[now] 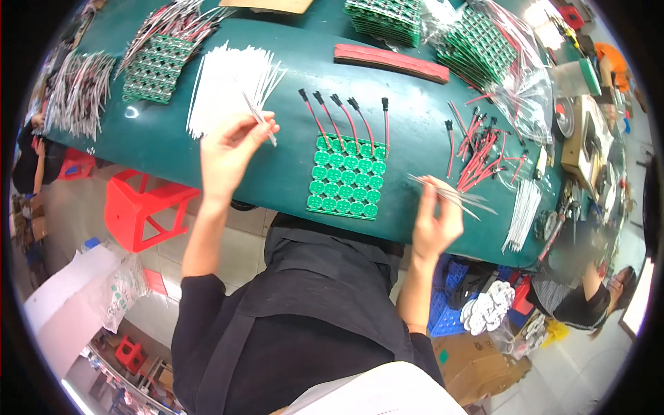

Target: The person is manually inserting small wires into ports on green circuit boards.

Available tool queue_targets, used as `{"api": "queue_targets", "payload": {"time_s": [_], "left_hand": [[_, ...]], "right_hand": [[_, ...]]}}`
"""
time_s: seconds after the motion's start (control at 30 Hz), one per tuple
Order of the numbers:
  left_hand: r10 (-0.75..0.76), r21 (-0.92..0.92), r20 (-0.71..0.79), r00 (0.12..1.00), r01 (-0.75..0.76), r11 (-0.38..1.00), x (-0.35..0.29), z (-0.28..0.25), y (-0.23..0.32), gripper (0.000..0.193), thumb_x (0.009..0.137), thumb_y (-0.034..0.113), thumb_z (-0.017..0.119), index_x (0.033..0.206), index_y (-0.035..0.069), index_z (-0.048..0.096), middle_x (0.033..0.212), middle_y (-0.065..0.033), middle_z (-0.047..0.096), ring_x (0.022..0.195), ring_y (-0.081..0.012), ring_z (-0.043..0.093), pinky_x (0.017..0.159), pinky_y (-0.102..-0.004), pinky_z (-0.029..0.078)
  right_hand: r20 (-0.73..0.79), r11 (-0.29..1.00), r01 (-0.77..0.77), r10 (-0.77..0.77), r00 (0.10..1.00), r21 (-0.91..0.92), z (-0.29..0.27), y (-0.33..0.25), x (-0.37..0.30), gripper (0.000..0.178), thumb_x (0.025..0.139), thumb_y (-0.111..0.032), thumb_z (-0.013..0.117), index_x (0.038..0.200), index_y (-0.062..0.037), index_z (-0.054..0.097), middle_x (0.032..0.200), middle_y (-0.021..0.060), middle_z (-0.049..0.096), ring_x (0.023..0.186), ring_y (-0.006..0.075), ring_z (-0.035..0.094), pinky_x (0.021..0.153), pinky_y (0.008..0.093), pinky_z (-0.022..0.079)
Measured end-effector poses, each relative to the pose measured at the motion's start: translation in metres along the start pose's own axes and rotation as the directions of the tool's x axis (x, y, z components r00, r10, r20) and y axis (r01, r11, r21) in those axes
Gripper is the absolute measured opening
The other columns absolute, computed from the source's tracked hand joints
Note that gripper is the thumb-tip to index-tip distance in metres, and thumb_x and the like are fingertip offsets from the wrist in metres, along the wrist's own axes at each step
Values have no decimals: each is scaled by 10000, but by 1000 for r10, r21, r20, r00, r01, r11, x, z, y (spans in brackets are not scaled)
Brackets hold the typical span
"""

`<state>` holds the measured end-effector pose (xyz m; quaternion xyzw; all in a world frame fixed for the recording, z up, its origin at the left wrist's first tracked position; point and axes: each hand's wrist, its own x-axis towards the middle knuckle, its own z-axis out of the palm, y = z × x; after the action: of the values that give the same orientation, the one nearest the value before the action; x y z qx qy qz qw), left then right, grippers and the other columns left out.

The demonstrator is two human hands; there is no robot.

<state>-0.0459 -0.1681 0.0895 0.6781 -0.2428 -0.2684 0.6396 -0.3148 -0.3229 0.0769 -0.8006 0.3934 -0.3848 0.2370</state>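
Note:
My left hand (pixel 235 149) is closed in a pinch on a thin white wire (pixel 252 106), or a few lying together. It is at the near edge of a large pile of white wires (pixel 225 83). My right hand (pixel 440 220) pinches a small fanned bunch of thin white wires (pixel 474 202) over the table's near edge. Between the hands lies a green circuit board panel (pixel 346 181) of small round boards. Several red-and-black leads (pixel 347 121) with black connectors stretch from its far edge.
Loose red-and-black leads (pixel 484 149) lie right of the panel, beside a smaller white wire bundle (pixel 523 214). Behind are a red bar (pixel 391 62) and stacked green panels (pixel 477 48). Wired panels (pixel 158 69) lie far left. A red stool (pixel 142 211) stands left; another person (pixel 577 297) is at right.

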Motion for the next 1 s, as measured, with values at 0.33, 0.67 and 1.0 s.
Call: {"api": "queue_targets", "payload": {"time_s": [0.33, 0.67, 1.0], "left_hand": [[363, 340, -9, 932, -339, 877, -11, 32, -30, 140, 811, -52, 703, 948, -23, 697, 889, -102, 707, 776, -194, 674, 719, -271, 536], [251, 127, 104, 962, -263, 956, -15, 39, -32, 174, 847, -74, 667, 1016, -42, 686, 963, -112, 682, 876, -167, 659, 794, -263, 533], [236, 211, 27, 971, -236, 949, -15, 48, -26, 123, 815, -9, 724, 936, -27, 706, 920, -103, 705, 791, -148, 680, 690, -253, 557]], "right_hand": [[-14, 998, -49, 49, 999, 29, 16, 10, -9, 93, 865, 11, 674, 951, 46, 684, 893, 130, 695, 783, 221, 666, 728, 302, 531], [175, 879, -218, 156, 972, 423, 60, -49, -4, 138, 874, -5, 673, 1004, 40, 664, 886, 119, 692, 673, 149, 677, 623, 258, 552], [191, 942, -110, 50, 980, 317, 100, -55, 0, 107, 851, -10, 694, 948, 22, 660, 874, 105, 682, 678, 169, 671, 584, 270, 553]]}}
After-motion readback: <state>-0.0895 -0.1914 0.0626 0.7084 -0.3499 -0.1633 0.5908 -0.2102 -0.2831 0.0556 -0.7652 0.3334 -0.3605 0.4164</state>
